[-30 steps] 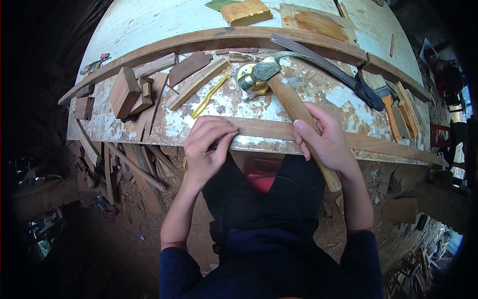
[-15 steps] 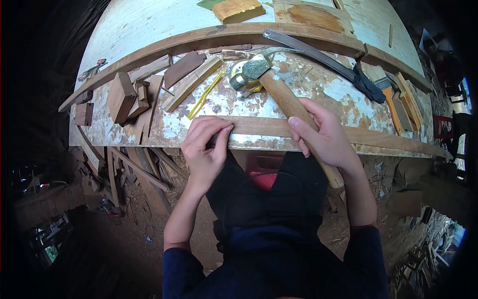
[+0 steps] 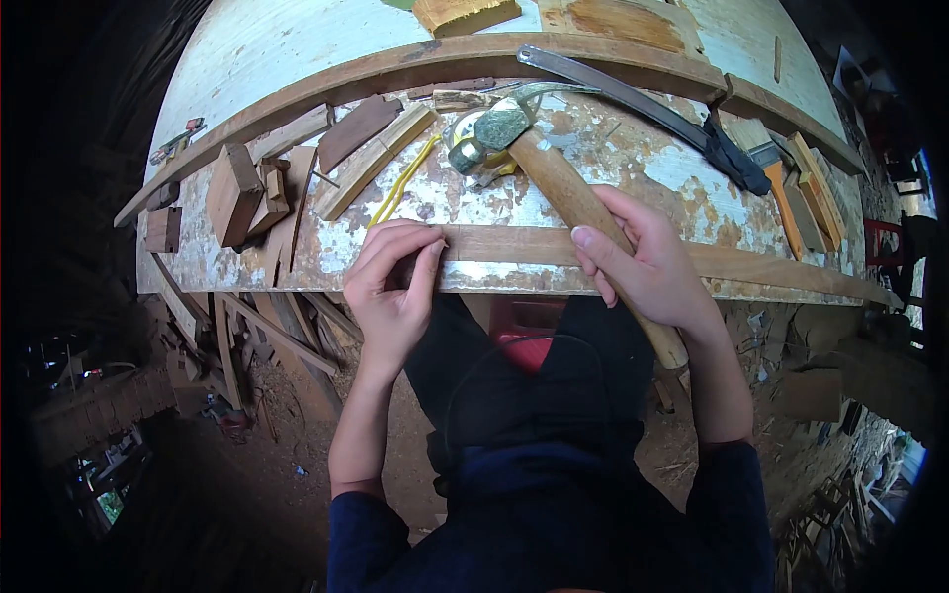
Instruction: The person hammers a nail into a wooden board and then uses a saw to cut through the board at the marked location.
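My right hand [image 3: 641, 262] is wrapped round the wooden handle of a hammer [image 3: 565, 188]. The hammer's metal head points away from me, over the clutter on the bench. A long thin wooden strip [image 3: 514, 244] lies along the near edge of the bench, passing under my right hand. At the strip's left part, my left hand [image 3: 388, 287] has thumb and forefinger pinched together. Something tiny and pale shows at those fingertips, too small to name. Beyond the left hand are a yellow-handled tool [image 3: 405, 180] and a wooden block [image 3: 376, 163] with a nail sticking out.
A long wooden beam [image 3: 395, 74] crosses the worn, paint-flaked bench [image 3: 633, 163]. Around it lie a hand saw [image 3: 633, 104], an orange-handled paintbrush [image 3: 781, 203] and wood blocks [image 3: 233, 193]. Wood offcuts [image 3: 282, 336] lean below the bench's left edge. A red stool [image 3: 524, 351] shows between my legs.
My left hand has shifted slightly left along the strip, its fingertips still pinched. My right hand and the hammer have barely moved. The whole view has shifted a little.
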Demonstrator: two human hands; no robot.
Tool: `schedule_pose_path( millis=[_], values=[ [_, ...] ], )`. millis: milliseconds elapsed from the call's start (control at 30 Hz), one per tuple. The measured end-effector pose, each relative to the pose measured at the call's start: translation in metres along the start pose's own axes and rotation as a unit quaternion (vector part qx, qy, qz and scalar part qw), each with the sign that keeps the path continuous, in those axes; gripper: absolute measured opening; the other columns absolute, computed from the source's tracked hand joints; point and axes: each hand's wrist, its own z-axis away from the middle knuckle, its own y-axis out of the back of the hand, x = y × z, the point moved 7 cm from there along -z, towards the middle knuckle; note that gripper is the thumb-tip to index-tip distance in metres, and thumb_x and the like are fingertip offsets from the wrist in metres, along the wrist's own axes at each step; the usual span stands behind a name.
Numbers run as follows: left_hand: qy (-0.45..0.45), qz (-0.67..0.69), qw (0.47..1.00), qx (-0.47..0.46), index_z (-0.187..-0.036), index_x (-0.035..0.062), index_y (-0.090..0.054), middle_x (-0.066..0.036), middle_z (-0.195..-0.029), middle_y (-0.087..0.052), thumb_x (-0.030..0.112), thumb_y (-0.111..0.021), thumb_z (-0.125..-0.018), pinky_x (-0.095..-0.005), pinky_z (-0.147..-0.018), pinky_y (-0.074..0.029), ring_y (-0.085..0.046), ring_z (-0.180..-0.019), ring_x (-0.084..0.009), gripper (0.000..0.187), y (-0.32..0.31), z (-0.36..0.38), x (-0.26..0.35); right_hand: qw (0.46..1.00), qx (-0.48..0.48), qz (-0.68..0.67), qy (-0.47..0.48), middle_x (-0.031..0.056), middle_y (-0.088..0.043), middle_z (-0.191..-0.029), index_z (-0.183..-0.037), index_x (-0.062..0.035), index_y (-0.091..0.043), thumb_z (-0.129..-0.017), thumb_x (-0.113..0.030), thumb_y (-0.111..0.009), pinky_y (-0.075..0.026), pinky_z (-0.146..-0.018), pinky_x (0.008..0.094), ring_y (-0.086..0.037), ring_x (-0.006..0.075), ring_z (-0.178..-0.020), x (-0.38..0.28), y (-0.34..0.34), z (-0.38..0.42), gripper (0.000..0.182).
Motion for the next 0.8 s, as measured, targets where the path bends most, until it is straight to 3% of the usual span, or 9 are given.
schedule_pose_path(
  millis=[33, 533, 633, 733, 800],
  values=[
    [-0.001, -0.002, 1.0, -0.004, -0.1, -0.0017, -0.081, -0.012, -0.097, -0.078, -0.01, -0.079, -0.087, -0.0361, -0.089, -0.057, -0.073, -0.095, -0.0262, 0.016, -0.001, -0.001, -0.001, 1.0, 0.007, -0.001, 0.004, 0.0021, -0.063, -0.077, -0.129, 0.0031, -0.063, -0.109, -0.024, -0.068, -0.046, -0.051, 0.0245, -0.058, 0.0068, -0.055, 0.0, 0.0, 0.0, 0.034],
    [-0.057, -0.034, 0.997, -0.027, -0.099, -0.0006, -0.082, -0.012, -0.097, -0.079, -0.012, -0.08, -0.083, -0.0369, -0.089, -0.057, -0.073, -0.097, -0.0265, 0.02, -0.006, 0.002, 0.006, 1.0, 0.006, 0.0, 0.005, 0.0015, -0.063, -0.077, -0.127, 0.0025, -0.064, -0.108, -0.025, -0.068, -0.046, -0.051, 0.0242, -0.057, 0.0065, -0.055, -0.001, 0.0, 0.0, 0.033],
    [-0.065, -0.038, 0.997, -0.028, -0.099, -0.0007, -0.082, -0.011, -0.097, -0.079, -0.012, -0.08, -0.083, -0.037, -0.089, -0.058, -0.074, -0.096, -0.0266, 0.02, -0.007, 0.001, 0.008, 1.0, -0.011, 0.011, -0.016, -0.0001, -0.06, -0.081, -0.148, 0.0051, -0.053, -0.111, -0.017, -0.063, -0.045, -0.052, 0.0218, -0.055, 0.0047, -0.057, -0.002, -0.001, 0.001, 0.044],
    [-0.07, -0.04, 0.996, -0.029, -0.099, -0.0008, -0.081, -0.011, -0.096, -0.079, -0.01, -0.082, -0.082, -0.0368, -0.088, -0.058, -0.074, -0.096, -0.0267, 0.019, -0.008, 0.0, 0.009, 1.0, 0.011, -0.002, 0.004, 0.0011, -0.063, -0.077, -0.126, 0.002, -0.064, -0.109, -0.024, -0.068, -0.045, -0.051, 0.0239, -0.057, 0.0065, -0.055, 0.0, 0.0, 0.001, 0.032],
    [-0.063, -0.043, 0.997, -0.027, -0.102, -0.0006, -0.081, -0.011, -0.095, -0.079, -0.008, -0.082, -0.082, -0.0366, -0.087, -0.058, -0.074, -0.095, -0.0263, 0.021, -0.008, -0.001, 0.009, 1.0, 0.009, -0.009, 0.004, 0.0009, -0.063, -0.077, -0.128, 0.0021, -0.064, -0.109, -0.024, -0.067, -0.045, -0.051, 0.0237, -0.057, 0.0063, -0.055, 0.0, -0.001, 0.001, 0.033]
  ],
)
